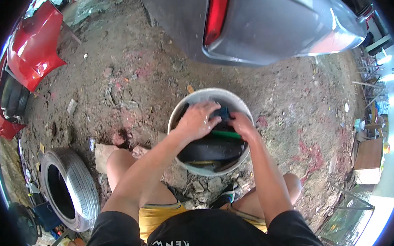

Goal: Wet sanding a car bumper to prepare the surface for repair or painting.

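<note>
A round white bucket [178,107] stands on the ground between my knees. Inside it lie a smooth black rounded piece [212,150] and a narrow green strip [228,134]. My left hand [197,120], wet and slightly blurred, is over the bucket's left half with its fingers apart. At the right inner side, the fingers of my right hand [243,126] close on the edge of a dark blue, cloth-like piece [223,113]. This piece sits between both hands, and its lower part is hidden in the bucket.
Ahead hangs a grey car bumper [272,25] with a red reflector. A red car panel [37,46] stands at far left. Nearer on the left is a worn tyre [71,189]. Broken stones [175,175] lie by the bucket on rough dirt. A brown box [368,154] is at right.
</note>
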### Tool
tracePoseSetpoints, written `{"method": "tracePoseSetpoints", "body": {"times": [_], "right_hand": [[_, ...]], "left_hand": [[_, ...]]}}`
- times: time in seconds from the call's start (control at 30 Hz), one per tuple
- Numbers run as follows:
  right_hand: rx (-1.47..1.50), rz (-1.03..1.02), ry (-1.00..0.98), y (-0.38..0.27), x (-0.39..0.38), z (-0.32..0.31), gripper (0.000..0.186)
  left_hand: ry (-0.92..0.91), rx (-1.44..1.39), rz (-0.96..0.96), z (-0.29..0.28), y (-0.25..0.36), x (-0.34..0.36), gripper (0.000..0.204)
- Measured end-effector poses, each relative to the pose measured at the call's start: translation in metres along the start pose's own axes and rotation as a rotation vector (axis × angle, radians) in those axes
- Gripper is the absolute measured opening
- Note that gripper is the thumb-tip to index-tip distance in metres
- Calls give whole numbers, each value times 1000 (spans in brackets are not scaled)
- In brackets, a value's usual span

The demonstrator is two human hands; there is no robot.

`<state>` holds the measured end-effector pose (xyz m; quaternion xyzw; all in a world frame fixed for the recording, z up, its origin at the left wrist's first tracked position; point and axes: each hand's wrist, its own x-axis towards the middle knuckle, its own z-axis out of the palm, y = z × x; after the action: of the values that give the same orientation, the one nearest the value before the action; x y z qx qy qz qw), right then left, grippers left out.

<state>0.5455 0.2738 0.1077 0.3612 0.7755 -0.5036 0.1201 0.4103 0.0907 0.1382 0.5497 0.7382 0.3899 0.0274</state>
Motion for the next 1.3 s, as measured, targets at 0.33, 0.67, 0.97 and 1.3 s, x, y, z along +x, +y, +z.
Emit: {"method": "tracePoseSetpoints", "body": {"times": [0.33,0.67,0.97,1.3], "right_hand": [[792,-165,129,-21,-51,-44,22],[134,-372,239,-72,-80,-18,20],[5,-378,233,-68,-86,-54,28],[45,-471,155,-81,-90,-65,24]], "left_hand": [[-582,119,-420,-10,8,1,42],[-72,-967,-647,-3,19,20,29],[3,-1180,-708,-21,49,25,31],[-148,-1128,-602,-33,26,30,37]]}}
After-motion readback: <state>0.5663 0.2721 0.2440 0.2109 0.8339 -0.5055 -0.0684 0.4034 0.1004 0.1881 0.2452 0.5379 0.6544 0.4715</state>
